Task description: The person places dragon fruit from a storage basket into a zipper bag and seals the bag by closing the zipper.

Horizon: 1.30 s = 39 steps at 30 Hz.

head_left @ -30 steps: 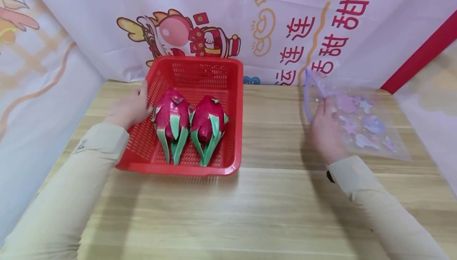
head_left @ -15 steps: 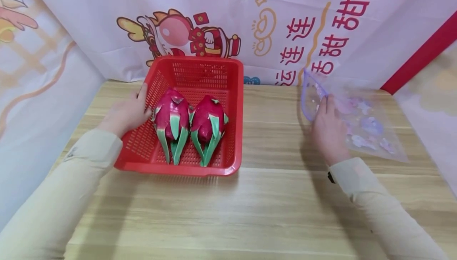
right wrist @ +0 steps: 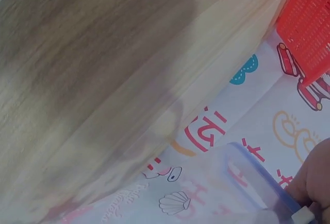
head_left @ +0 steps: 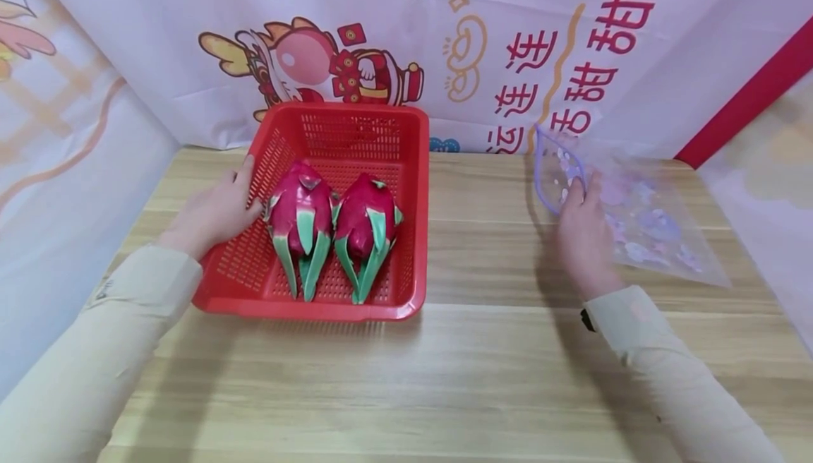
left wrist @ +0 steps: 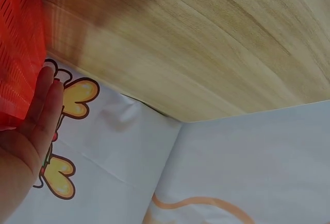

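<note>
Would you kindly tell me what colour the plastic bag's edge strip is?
The edge strip is light purple, seen best in the head view.

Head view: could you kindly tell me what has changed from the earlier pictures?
At the red basket, the left hand drew slightly back; the mouth of the bag opened wider. As before, the right hand holds the bag and both dragon fruits lie in the basket.
</note>
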Motion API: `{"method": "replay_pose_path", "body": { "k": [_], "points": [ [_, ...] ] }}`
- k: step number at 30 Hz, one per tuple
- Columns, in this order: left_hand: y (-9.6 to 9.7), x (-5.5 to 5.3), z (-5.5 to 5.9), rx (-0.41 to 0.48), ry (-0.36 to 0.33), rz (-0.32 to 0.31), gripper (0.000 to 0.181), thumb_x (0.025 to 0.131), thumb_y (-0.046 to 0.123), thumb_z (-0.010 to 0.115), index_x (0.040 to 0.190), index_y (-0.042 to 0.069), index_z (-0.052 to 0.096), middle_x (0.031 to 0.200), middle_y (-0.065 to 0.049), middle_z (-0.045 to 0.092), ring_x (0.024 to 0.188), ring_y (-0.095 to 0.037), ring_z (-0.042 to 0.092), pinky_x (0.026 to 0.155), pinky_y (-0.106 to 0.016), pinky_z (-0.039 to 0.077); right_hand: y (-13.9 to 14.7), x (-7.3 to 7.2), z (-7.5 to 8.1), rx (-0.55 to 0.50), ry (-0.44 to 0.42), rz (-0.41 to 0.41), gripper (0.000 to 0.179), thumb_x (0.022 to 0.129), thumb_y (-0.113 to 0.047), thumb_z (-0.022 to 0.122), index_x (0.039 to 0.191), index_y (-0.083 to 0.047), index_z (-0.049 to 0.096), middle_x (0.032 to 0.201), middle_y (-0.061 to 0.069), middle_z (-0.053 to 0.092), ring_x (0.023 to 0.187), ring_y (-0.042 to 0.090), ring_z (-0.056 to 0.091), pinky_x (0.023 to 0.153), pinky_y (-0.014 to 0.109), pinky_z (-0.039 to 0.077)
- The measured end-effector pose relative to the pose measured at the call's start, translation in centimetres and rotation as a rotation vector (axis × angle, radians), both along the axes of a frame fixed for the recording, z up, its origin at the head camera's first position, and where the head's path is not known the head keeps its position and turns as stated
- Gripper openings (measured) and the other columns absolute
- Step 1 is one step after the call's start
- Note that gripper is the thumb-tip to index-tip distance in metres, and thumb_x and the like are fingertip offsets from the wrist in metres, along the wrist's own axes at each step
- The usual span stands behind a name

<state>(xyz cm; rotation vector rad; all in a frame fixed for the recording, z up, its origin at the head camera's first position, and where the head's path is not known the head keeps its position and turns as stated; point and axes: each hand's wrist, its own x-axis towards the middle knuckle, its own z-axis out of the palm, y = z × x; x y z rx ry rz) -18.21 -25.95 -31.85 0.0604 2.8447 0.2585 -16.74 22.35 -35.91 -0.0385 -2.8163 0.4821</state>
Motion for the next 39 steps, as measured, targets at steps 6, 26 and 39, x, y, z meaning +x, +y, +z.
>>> {"method": "replay_pose_path", "body": {
  "k": [6, 26, 39],
  "points": [
    [0.0, -0.1, 0.0, -0.005, -0.002, -0.005, 0.080, 0.096, 0.028, 0.041, 0.151, 0.003, -0.011, 0.136, -0.037, 0.028, 0.101, -0.047, 0.050, 0.086, -0.065, 0.045, 0.0, 0.2, 0.1, 0.044, 0.037, 0.032, 0.062, 0.081, 0.010, 0.047, 0.139, 0.016, 0.028, 0.145, 0.037, 0.030, 0.114, 0.059, 0.045, 0.085, 0.069, 0.043],
    [0.2, -1.3, 1.2, -0.051, 0.036, -0.038, 0.066, 0.097, 0.022, 0.042, 0.148, -0.002, 0.008, 0.121, -0.035, 0.038, 0.095, -0.048, 0.053, 0.079, -0.064, 0.047, 0.0, 0.0, -0.3, -0.025, 0.072, 0.042, 0.072, 0.087, 0.000, 0.043, 0.150, 0.007, 0.008, 0.157, 0.028, 0.008, 0.130, 0.055, 0.033, 0.108, 0.063, 0.031],
    [0.1, -1.2, 0.6, -0.056, 0.093, -0.057, 0.060, 0.095, 0.021, 0.038, 0.144, -0.005, 0.015, 0.117, -0.034, 0.038, 0.089, -0.047, 0.053, 0.076, -0.063, 0.047, 0.1, -0.3, -0.3, -0.077, 0.068, 0.073, 0.063, 0.089, 0.001, 0.035, 0.149, 0.008, 0.015, 0.157, 0.028, 0.014, 0.129, 0.055, 0.035, 0.105, 0.063, 0.034]
  ]
}}
